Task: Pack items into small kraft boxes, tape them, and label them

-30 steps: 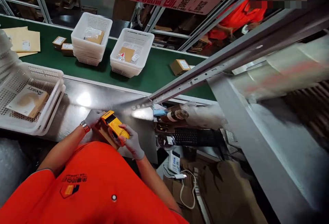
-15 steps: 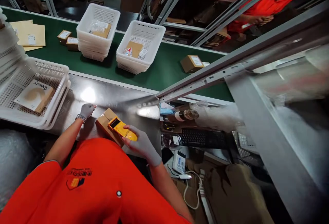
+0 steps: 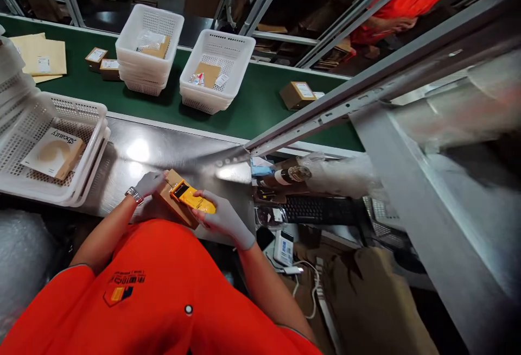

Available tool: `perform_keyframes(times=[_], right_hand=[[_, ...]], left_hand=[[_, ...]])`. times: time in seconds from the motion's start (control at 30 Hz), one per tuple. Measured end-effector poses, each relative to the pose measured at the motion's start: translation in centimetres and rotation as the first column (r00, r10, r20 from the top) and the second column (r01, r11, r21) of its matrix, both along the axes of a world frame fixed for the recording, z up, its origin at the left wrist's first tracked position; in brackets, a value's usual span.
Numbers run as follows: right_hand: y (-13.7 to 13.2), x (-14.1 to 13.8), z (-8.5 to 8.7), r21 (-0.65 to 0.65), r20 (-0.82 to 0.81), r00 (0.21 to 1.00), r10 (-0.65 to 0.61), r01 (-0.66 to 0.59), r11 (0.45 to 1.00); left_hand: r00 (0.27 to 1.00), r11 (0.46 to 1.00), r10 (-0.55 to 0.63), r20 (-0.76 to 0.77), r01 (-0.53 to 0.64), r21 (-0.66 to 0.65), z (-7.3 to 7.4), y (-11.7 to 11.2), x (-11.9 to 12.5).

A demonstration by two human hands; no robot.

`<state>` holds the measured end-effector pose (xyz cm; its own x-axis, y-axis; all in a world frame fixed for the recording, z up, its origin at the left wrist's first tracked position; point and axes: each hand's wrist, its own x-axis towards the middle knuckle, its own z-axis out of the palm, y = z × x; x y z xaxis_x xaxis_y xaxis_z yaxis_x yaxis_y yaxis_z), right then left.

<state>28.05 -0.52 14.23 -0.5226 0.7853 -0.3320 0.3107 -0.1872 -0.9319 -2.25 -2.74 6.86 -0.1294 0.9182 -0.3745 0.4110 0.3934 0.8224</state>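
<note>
My right hand, in a grey glove, grips a yellow handheld scanner and holds it over a small brown cardboard box on the steel counter. My left hand, also gloved and with a wristwatch, lies on the left end of that box with its fingers curled on the box's edge. The scanner's dark screen faces up. My orange shirt fills the bottom of the view.
A white basket holding a flat "Beauty" box stands at the left of the counter. Two stacked white baskets, small parcels and padded envelopes lie on the green belt. A keyboard sits right. Another person in orange works beyond.
My left hand came back from the bare counter onto the box's left end. The scanner stayed over the box in my right hand, shifting slightly left.
</note>
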Motion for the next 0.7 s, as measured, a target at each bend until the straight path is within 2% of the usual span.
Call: perform_keyframes(times=[0.1,0.17,0.23,0.33,0.4,0.43,0.47,0.53,0.63,0.7], right_hand=[[0.1,-0.3,0.6,-0.107,0.023,0.998,0.058,-0.055,0.993],[0.1,0.9,1.7,-0.131,0.085,0.994,0.064,-0.052,0.99],[-0.1,4.2,3.1,-0.139,0.194,0.975,0.106,-0.079,0.987],[-0.7,11.5,4.9,-0.14,0.406,0.889,0.212,-0.169,0.976],[-1.0,15.6,4.9,-0.125,0.543,0.802,0.247,-0.214,0.969],[-1.1,16.6,4.3,-0.119,0.588,0.765,0.262,-0.238,0.964],[-1.1,16.9,3.3,-0.115,0.618,0.737,0.274,-0.26,0.959],[-0.7,14.8,0.5,-0.108,0.628,0.719,0.297,-0.298,0.948],[0.6,8.3,-4.1,-0.072,0.589,0.743,0.317,-0.342,0.937],[1.7,4.4,-6.0,-0.037,0.662,0.687,0.301,-0.371,0.928]], left_hand=[[0.961,0.986,-0.147,-0.236,0.122,-0.116,0.4,0.9,1.6],[0.905,0.967,-0.234,-0.356,0.179,-0.179,0.6,1.2,2.0],[0.853,0.947,-0.309,-0.421,0.234,-0.22,0.7,1.4,2.0],[0.82,0.933,-0.35,-0.453,0.265,-0.242,1.0,1.4,1.8],[0.82,0.932,-0.354,-0.45,0.267,-0.246,1.1,1.4,1.9],[0.821,0.932,-0.353,-0.448,0.265,-0.249,1.2,1.5,1.9],[0.823,0.932,-0.352,-0.447,0.263,-0.25,1.3,1.5,2.0],[0.821,0.934,-0.346,-0.453,0.256,-0.249,1.4,1.6,2.2],[0.823,0.941,-0.328,-0.464,0.243,-0.235,1.7,1.5,2.4],[0.834,0.948,-0.306,-0.46,0.219,-0.233,1.8,1.2,2.5]])
